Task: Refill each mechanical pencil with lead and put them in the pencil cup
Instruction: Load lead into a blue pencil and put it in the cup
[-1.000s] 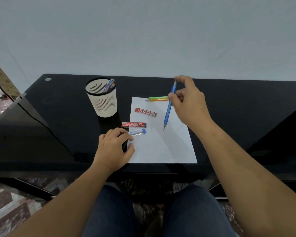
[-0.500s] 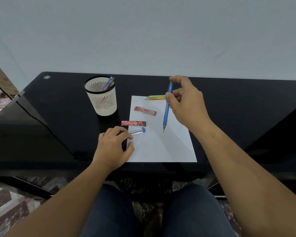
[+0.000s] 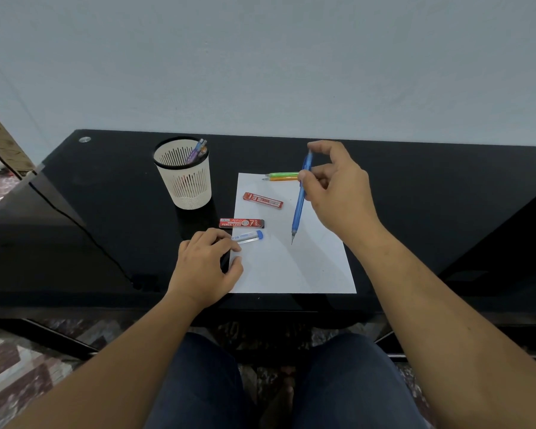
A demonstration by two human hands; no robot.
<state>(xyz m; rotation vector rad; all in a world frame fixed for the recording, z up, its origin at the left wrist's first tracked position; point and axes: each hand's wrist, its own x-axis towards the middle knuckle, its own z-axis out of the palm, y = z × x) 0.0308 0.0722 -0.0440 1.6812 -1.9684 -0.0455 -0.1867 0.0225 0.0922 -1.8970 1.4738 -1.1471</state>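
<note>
My right hand [image 3: 338, 190] grips a blue mechanical pencil [image 3: 299, 205] upright over the white paper [image 3: 291, 267], tip down, with the index finger on its top end. My left hand [image 3: 205, 264] rests at the paper's left edge, its fingertips touching a clear lead tube with a blue cap [image 3: 249, 236]. A green pencil [image 3: 282, 174] and an orange pencil [image 3: 283, 178] lie side by side at the paper's far edge. Two red lead cases [image 3: 263, 200] [image 3: 242, 223] lie nearby. The white slotted pencil cup [image 3: 184, 184] holds a purple pencil [image 3: 195, 151] and at least one other.
The black glossy table [image 3: 106, 212] ends at a pale wall behind. A black cable [image 3: 84, 227] runs across its left side. My legs in dark trousers [image 3: 291, 382] are below the table's front edge.
My right hand has tilted the blue pencil slightly, and the thumb and index finger have shifted on its top end. My left hand has stayed in place.
</note>
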